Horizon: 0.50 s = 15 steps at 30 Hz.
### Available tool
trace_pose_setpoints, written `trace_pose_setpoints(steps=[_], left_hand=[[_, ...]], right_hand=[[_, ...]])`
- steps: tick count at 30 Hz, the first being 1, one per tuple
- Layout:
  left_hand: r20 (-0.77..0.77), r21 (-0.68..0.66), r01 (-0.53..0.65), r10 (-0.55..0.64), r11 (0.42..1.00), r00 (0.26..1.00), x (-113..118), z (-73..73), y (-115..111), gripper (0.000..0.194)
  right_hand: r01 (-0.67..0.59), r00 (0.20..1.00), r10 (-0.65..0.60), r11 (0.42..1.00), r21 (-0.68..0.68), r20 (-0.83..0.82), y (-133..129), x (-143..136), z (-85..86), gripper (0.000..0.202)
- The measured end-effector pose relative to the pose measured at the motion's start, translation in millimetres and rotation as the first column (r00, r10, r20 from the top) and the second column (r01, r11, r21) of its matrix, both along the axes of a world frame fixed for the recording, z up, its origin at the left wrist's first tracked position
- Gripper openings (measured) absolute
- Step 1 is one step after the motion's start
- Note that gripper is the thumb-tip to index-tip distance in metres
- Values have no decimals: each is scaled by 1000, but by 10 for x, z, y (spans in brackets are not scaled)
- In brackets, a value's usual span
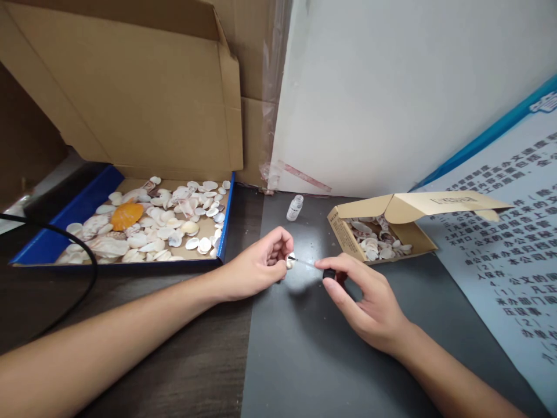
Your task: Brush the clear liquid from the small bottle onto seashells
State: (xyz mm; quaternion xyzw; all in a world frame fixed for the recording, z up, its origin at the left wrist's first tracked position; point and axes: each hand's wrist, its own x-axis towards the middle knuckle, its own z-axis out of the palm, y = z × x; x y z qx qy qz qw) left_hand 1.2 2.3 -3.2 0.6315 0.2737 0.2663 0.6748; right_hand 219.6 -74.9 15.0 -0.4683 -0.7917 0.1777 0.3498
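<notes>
My left hand (pixel 265 264) pinches a small whitish shell (pixel 290 262) between thumb and fingers above the grey mat (pixel 296 354). In my right hand (pixel 363 296) is the black cap (pixel 329 273) of an applicator brush, gripped by thumb and fingers. Its thin stem (pixel 304 263) points left, and the dark tip is at the shell; whether it touches cannot be made out. Behind the hands stands a small uncapped glass bottle (pixel 295 208) with a white label, upright on the mat.
At the left, an open blue-edged box (pixel 225 217) holds many shells and an orange scallop (pixel 126 215). A smaller cardboard box (pixel 346 237) with shells stands at the right, near a printed sheet (pixel 500 244). A black cable (pixel 93 270) curves at the left.
</notes>
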Motion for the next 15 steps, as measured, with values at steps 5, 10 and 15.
trace_pose_setpoints(steps=[5, 10, 15], left_hand=[[-4, -6, 2, -2, 1000, 1000, 3, 5, -3, 16], [-4, 8, -5, 5, 1000, 1000, 1, 4, -6, 15], [-7, 7, 3, -3, 1000, 1000, 0, 5, -6, 16]], right_hand=[[51, 999, -52, 999, 14, 12, 4, -5, 0, 19], [-10, 1000, 10, 1000, 6, 4, 0, 5, 15, 21], [26, 1000, -26, 999, 21, 7, -5, 19, 19, 20]])
